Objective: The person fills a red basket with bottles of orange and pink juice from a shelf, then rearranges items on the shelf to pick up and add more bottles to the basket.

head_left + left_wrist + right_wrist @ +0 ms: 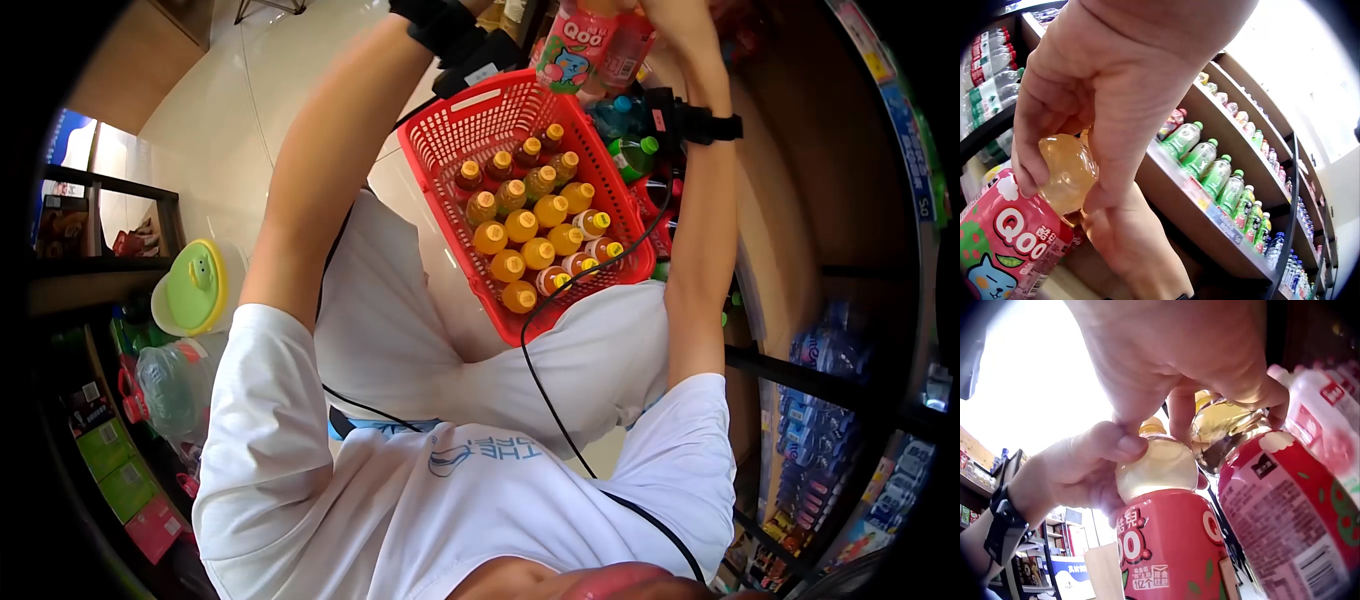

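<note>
Two pink-labelled Qoo drink bottles are held upright side by side, at the top of the head view. In the right wrist view, my left hand (1088, 459) holds the near Qoo bottle (1166, 537) around its clear neck. My right hand (1197, 356) reaches from above, its fingers curled round the neck of the other Qoo bottle (1291, 512). One right finger lies between the two necks. In the left wrist view, the left hand (1104, 81) covers most of a bottle top, with the right hand (1132, 247) close below. The caps are partly hidden by fingers.
A red plastic basket (440, 150) stands before my knees, with several orange and brown drink bottles (520, 225) inside. Green-capped bottles (632, 155) stand beside it. Shelves of drinks (1222, 181) run along the right. A black cable (535, 380) crosses the basket and my leg.
</note>
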{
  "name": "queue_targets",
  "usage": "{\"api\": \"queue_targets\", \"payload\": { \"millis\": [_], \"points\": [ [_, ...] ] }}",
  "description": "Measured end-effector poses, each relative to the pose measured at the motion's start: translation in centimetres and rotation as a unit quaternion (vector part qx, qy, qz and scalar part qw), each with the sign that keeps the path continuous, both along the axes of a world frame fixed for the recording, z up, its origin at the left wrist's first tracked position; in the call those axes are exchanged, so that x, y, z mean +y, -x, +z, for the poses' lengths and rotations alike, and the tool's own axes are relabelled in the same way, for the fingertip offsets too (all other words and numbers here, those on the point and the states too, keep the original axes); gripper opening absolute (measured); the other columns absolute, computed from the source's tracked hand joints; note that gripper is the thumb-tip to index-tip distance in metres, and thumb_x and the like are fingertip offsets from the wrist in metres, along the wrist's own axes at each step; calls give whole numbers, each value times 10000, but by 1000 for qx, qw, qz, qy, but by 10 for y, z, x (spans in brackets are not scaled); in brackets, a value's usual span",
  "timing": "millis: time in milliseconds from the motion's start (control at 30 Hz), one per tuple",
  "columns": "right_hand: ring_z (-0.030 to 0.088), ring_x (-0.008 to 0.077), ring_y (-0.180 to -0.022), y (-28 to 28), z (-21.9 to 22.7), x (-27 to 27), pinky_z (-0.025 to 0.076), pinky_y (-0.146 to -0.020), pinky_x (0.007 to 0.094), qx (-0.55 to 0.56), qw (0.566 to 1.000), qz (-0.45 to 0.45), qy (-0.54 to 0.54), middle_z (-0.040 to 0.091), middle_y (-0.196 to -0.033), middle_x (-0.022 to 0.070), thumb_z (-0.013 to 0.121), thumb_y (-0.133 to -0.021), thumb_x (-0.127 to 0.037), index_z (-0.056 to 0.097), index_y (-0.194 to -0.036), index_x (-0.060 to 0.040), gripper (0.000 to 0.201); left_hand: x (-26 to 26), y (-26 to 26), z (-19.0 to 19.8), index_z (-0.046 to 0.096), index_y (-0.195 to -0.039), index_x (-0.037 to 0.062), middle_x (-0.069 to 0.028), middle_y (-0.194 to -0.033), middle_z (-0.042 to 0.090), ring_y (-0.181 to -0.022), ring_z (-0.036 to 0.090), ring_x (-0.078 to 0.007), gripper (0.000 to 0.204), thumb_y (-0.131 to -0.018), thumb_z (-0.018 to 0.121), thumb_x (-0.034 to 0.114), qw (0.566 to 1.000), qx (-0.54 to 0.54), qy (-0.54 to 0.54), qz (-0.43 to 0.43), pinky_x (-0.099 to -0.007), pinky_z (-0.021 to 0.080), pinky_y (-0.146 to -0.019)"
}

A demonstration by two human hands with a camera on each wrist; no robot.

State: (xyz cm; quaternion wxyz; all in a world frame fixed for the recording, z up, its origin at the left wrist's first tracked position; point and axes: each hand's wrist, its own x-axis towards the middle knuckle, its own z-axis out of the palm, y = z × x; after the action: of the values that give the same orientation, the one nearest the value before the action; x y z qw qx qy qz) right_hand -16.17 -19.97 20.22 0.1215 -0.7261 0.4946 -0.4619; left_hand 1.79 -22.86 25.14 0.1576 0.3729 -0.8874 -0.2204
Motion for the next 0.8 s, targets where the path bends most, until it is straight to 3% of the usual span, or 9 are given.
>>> {"api": "queue_targets", "payload": {
  "millis": [33, 67, 133, 167, 200, 233, 333, 600, 800],
  "points": [
    [512, 183, -1043, -5, -13, -12, 407, -909, 320, 49, 998, -7, 24, 627, -956, 79, 725, -872, -222, 740, -987, 2, 252, -13, -4, -15, 718, -762, -51, -182, -683, 676, -661, 676, -239, 348, -730, 721, 296, 1000, 10, -2, -17, -341, 532, -615],
    [554, 157, -976, -13, -35, -18, 473, -813, 308, -32, 999, -7, 20, 641, -933, 55, 705, -894, -175, 709, -1030, -4, 219, -24, -7, -30, 721, -759, -43, -202, -686, 676, -649, 673, -263, 356, -730, 726, 312, 1000, 3, -17, -14, -364, 530, -612],
    [598, 338, -1132, 1, -79, -48, 438, -1012, 399, -23, 999, -24, -39, 574, -1290, 209, 772, -784, -460, 770, -1029, -91, 443, -61, 0, -85, 742, -827, -27, -183, -718, 705, -654, 677, -291, 370, -746, 726, 334, 999, -21, 19, -24, -357, 544, -607],
    [586, 329, -1153, 6, -101, -59, 456, -969, 367, 112, 990, -78, 25, 570, -1274, 221, 780, -803, -387, 763, -1014, -63, 386, -64, -3, -103, 726, -852, -33, -180, -753, 709, -689, 701, -260, 385, -724, 765, 328, 999, 4, -35, -23, -350, 561, -619],
    [591, 309, -1117, 0, -116, -59, 462, -947, 368, 116, 990, -82, 17, 568, -1237, 208, 781, -806, -384, 760, -995, -45, 388, -67, -8, -121, 709, -878, -39, -178, -787, 713, -724, 725, -230, 412, -701, 805, 321, 995, 30, -90, -23, -342, 578, -631],
    [590, 304, -1087, -9, -126, -56, 465, -933, 365, 108, 990, -87, -1, 564, -1215, 198, 783, -806, -380, 757, -990, -38, 390, -76, -8, -146, 692, -665, -18, -126, -611, 671, -583, 706, -211, 379, -646, 810, 341, 994, 80, -66, -26, -341, 558, -521],
    [578, 292, -1015, -19, -171, -67, 464, -900, 359, 74, 994, -81, -28, 555, -1155, 175, 784, -807, -378, 752, -972, -19, 397, -86, -11, -184, 714, -798, -35, -176, -756, 718, -754, 734, -276, 456, -648, 796, 387, 998, 9, -46, 29, -351, 594, -693],
    [480, 352, -1153, -37, -255, -55, 379, -989, 440, 182, 981, -49, -41, 533, -1199, 190, 711, -856, -235, 722, -1032, -33, 268, -87, -20, -296, 686, -830, -34, -254, -845, 692, -850, 692, -396, 434, -634, 778, 341, 995, 35, -86, 47, -442, 563, -755],
    [535, 396, -1073, -39, -277, -39, 420, -954, 444, 101, 990, -36, -94, 554, -1130, 226, 671, -879, -201, 706, -1023, 4, 254, -70, -18, -302, 631, -1054, -36, -250, -958, 697, -934, 681, -397, 545, -653, 786, 298, 994, 11, -94, 49, -440, 560, -816]
  ]
}}
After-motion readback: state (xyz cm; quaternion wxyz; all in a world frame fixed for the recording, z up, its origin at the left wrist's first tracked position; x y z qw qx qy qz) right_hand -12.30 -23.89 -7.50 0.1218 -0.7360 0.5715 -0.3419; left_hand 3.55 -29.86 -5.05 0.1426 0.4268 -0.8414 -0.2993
